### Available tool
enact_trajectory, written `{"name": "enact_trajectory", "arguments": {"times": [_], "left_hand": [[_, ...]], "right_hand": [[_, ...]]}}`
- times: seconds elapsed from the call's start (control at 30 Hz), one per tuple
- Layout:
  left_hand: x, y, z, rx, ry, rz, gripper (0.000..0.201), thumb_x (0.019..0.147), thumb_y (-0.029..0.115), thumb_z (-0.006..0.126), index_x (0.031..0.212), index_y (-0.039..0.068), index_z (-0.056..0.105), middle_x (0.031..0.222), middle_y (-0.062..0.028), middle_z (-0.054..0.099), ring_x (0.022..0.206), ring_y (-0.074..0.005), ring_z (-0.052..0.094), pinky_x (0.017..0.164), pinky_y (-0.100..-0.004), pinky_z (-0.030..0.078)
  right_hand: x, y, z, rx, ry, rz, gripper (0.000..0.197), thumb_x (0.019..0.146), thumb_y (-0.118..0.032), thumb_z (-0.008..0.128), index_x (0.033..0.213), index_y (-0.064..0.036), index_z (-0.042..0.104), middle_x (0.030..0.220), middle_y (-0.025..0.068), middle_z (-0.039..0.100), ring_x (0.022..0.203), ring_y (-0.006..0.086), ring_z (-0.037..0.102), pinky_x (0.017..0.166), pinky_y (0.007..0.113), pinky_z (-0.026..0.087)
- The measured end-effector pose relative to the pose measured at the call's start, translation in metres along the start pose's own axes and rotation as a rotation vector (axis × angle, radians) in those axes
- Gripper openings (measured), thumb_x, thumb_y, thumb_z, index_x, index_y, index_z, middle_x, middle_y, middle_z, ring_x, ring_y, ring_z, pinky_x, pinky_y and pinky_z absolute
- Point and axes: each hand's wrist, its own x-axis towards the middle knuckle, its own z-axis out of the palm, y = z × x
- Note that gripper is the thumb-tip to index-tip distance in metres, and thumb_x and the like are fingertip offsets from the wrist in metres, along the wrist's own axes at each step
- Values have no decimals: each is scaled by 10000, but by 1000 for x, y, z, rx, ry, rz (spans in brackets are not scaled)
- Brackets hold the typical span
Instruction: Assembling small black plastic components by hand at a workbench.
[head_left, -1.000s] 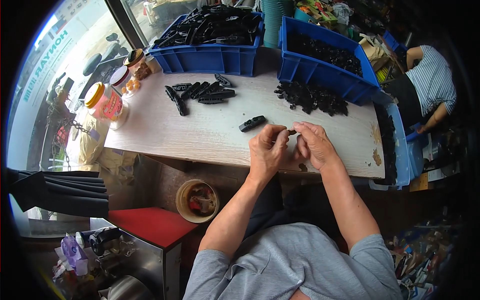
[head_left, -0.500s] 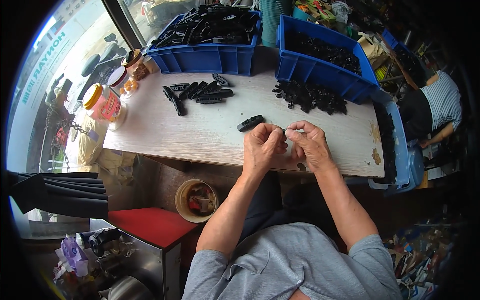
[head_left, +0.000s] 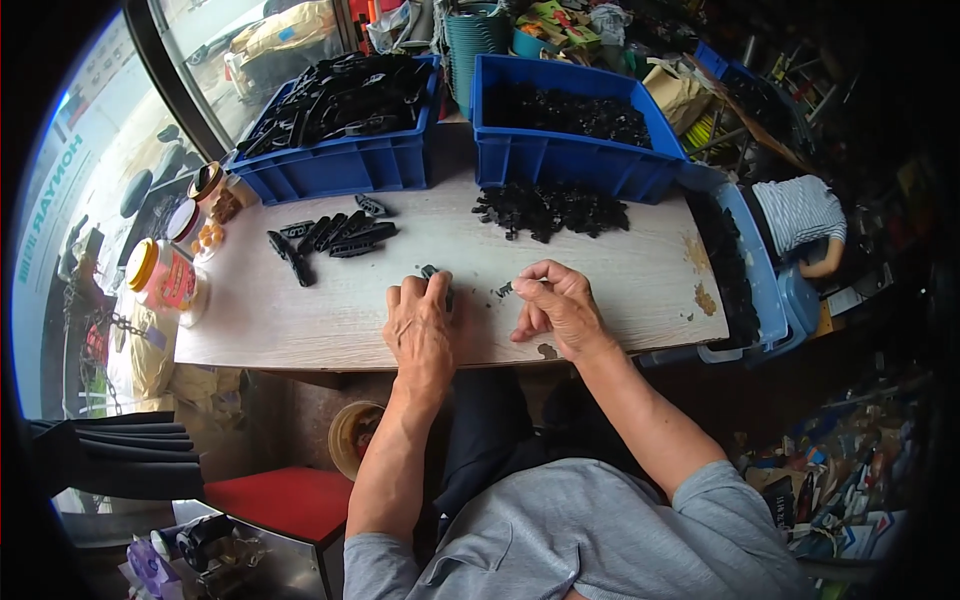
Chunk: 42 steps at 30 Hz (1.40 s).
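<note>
Risky bit, imo: the small jagged black plastic piece [head_left: 504, 290] could slip and get lost among the tiny dark crumbs [head_left: 490, 304], since the right hand [head_left: 565, 314] just pinches it by the fingertips, above the front half of the pale wood-grain table [head_left: 340, 325]. The left hand [head_left: 418, 328] has its fingers bunched over a long black plastic block [head_left: 430, 271], nearer the front edge than the back; can't tell how firm that grip is. Block looks dark, narrow, mostly covered.

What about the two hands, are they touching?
No, the left hand holds a black block and the right hand pinches a small dark piece, with tabletop showing between them.
</note>
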Motion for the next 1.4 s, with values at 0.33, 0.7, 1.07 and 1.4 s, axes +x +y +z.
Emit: {"name": "enact_trajectory", "arguments": {"times": [0.33, 0.7, 1.07, 1.4], "left_hand": [[-9, -9, -5, 7, 102, 54, 274, 790, 75, 678, 1051, 39, 600, 1005, -133, 626, 980, -343, 571, 833, -425, 479], [-24, 38, 8, -1325, -180, -379, 215, 869, 66, 710, 1050, -15, 627, 866, -43, 655, 758, -78, 589, 678, -225, 480], [-17, 42, 13, -1304, -287, -420, 225, 882, 90, 709, 1065, -24, 642, 777, -11, 640, 653, -58, 568, 594, -197, 450], [-14, 43, 5, -1419, -270, -595, 191, 942, 152, 622, 945, -34, 663, 770, -45, 650, 634, -86, 571, 619, -225, 482]], "right_hand": [[0, 0, 0, -2, 25, -36, 135, 879, -170, 694, 927, -68, 621, 537, 12, 508, 513, 133, 577, 529, 393, 596], [-3, 4, -7, 0, -51, -122, 125, 868, -178, 715, 929, -91, 649, 630, -10, 576, 562, 105, 573, 573, 260, 516], [1, 7, -9, -14, -107, -130, 158, 857, -170, 745, 936, -45, 690, 725, 6, 660, 626, 67, 589, 598, 214, 475], [-1, 4, -8, -112, -90, -106, 199, 861, -216, 754, 949, -56, 675, 679, -12, 625, 548, 64, 573, 482, 208, 423]]}}
